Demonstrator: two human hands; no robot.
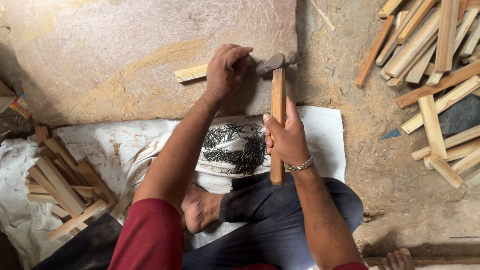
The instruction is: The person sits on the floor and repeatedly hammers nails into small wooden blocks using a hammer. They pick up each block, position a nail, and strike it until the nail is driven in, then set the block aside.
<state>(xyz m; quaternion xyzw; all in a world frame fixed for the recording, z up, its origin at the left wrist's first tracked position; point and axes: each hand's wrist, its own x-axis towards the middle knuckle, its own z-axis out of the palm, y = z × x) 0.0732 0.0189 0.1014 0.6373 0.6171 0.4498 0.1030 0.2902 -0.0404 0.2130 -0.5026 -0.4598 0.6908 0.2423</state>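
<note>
The left hand (pixel 226 70) presses down on the right end of a short pale wooden strip (pixel 190 73), fingers curled over it as if pinching something small that cannot be made out; the strip lies flat on a large stone slab (pixel 125 55) streaked with yellowish sawdust, which serves as the worktop at the far side of the scene. Just to the right, the right hand (pixel 286 137) is wrapped tight around the wooden handle of a hammer (pixel 277 100), whose dark metal head sits close beside the left hand's fingers, above the slab's right edge. A metal bracelet (pixel 299 165) circles the right wrist. Near the person's folded legs, between the two forearms, a heap of thin dark nails (pixel 240 147) lies on a white cloth (pixel 322 135) spread on the floor. At the far left edge a small colourful packet (pixel 20 106), red and yellow, lies beside the slab. A stack of cut wooden strips (pixel 65 190) rests on the cloth at near left, and a bigger loose pile of wooden strips (pixel 435 65) covers the dirt floor at far right.
</note>
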